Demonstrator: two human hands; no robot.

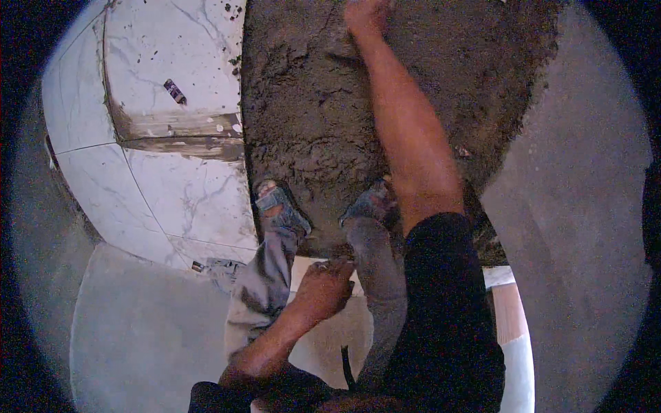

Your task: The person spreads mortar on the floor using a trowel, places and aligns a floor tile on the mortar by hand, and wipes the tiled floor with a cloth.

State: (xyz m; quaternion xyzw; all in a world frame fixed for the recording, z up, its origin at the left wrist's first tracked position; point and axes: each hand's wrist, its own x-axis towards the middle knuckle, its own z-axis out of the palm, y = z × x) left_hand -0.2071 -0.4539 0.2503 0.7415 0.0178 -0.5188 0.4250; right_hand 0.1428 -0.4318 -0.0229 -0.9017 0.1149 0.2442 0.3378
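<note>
Wet mortar bed [310, 103] beside laid marble tiles [172, 55] takes the right hand [365, 15], spread flat, left hand [323, 288] loosely curled on a knee — overreaching could dent it.

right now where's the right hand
In the head view the right hand is at the top centre, arm stretched forward, resting on the dark mortar bed, right of the white marble tiles.

My right hand [365, 15] presses flat into the wet mortar bed [317, 117], a dark grey, rough, lumpy spread lying against the laid marble tiles' edge. My left hand [327, 286] rests on my knee.
</note>
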